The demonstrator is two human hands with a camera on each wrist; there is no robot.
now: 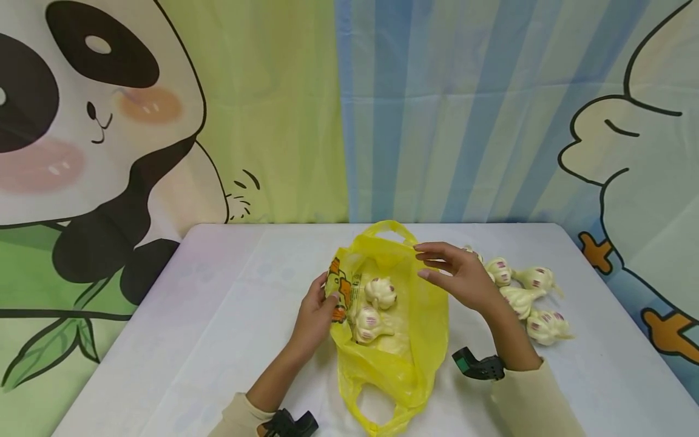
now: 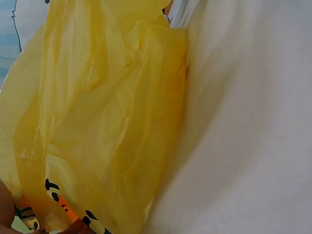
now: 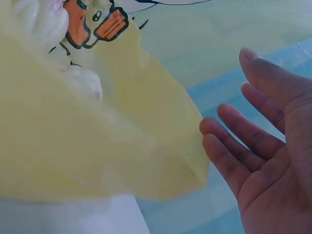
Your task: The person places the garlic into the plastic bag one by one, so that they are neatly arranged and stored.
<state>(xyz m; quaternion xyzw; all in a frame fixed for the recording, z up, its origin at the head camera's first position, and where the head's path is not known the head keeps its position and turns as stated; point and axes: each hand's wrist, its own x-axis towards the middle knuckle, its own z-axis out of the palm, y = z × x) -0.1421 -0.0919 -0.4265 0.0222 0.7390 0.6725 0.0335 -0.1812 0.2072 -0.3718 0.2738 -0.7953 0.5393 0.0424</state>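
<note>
White table carries a yellow bag lying lengthwise toward the person, its mouth edge pinched by the left hand, while the right hand, fingers spread and empty, hovers at the far rim, nearer the loose garlic bulbs on its outer side.

Three views: one overhead from the head, two close from the wrists.
Head view: above and behind, facing forward and down over the table toward the backdrop. Left wrist view: very near, pressed against the yellow bag and the cloth beside it. Right wrist view: near, past the right hand toward the same bag. Shared by all: the yellow bag.
</note>
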